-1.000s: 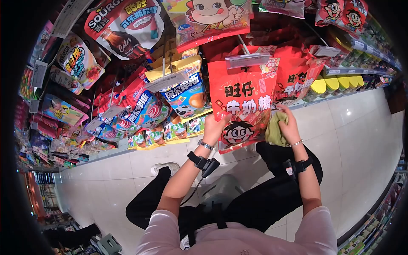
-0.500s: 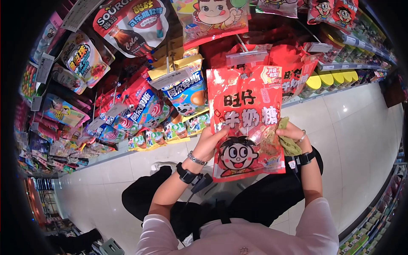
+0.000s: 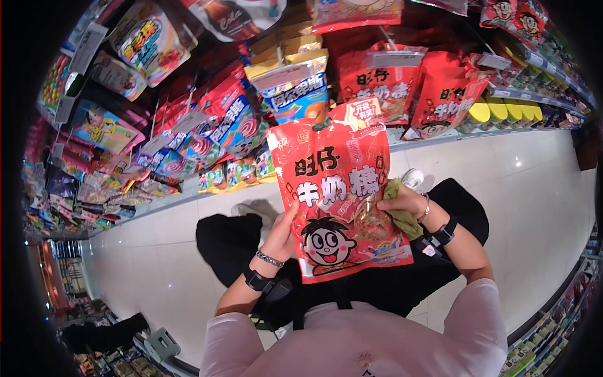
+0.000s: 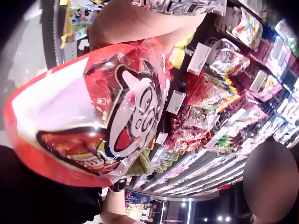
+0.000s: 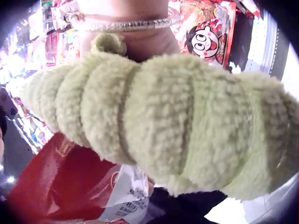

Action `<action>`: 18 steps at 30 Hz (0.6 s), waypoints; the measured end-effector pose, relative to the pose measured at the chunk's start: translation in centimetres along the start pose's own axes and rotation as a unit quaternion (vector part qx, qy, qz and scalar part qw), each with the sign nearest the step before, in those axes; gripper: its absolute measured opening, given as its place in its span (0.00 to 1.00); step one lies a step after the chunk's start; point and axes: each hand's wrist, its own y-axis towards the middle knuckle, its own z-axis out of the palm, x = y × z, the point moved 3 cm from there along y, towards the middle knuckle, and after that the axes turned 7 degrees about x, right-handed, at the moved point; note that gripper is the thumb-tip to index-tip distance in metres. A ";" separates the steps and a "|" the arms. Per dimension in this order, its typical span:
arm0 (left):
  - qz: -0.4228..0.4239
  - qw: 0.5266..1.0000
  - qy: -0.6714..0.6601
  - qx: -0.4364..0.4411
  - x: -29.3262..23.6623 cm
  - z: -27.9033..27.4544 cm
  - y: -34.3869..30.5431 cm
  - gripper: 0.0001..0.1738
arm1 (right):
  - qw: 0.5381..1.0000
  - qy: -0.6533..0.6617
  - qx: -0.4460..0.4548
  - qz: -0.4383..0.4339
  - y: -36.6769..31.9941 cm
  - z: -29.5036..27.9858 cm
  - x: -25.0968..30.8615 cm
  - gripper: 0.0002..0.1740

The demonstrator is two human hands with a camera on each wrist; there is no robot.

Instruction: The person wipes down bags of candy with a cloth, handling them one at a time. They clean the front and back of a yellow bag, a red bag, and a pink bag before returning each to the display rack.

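Head view: left hand [image 3: 283, 232] grips glossy bag [image 3: 330, 179]; right hand [image 3: 408, 201], fuzzy cloth [image 3: 407, 221].

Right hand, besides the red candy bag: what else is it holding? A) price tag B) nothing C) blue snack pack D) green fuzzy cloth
D: the right hand grips a green fuzzy cloth bunched against the edge of the red candy bag; that cloth also fills the right wrist view.

Candy bag [image 3: 336, 188] between left hand [image 3: 284, 231] and right hand [image 3: 405, 201]; cloth [image 3: 402, 218] in right hand, against bag edge; hanging packs [image 3: 377, 81] beyond grip.
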 end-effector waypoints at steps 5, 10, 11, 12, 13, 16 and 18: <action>0.060 0.990 -0.049 0.118 4.9 -4.1 -3.0 0.32 | 0.998 0.022 0.009 0.052 1.9 2.0 -0.3 0.19; 0.019 0.984 -0.130 0.124 8.8 -3.4 -4.7 0.32 | 0.996 0.034 -0.038 0.076 2.4 2.1 -0.1 0.14; 0.019 0.983 -0.131 0.127 8.6 -3.1 -4.3 0.32 | 0.994 0.054 -0.051 0.084 2.3 2.1 0.1 0.15; 0.029 0.987 -0.090 0.129 8.3 -2.9 -3.9 0.32 | 0.991 0.075 -0.062 0.093 2.2 2.3 0.4 0.16; 0.038 0.990 -0.049 0.130 8.0 -2.7 -3.5 0.32 | 0.988 0.096 -0.073 0.101 2.2 2.4 0.6 0.17; 0.023 0.994 -0.071 0.078 6.7 -2.0 -3.5 0.33 | 0.978 0.154 -0.067 0.126 2.3 2.2 0.5 0.18; 0.027 0.996 -0.062 0.065 6.0 -1.7 -3.6 0.32 | 0.970 0.183 -0.057 0.146 2.4 2.3 0.7 0.17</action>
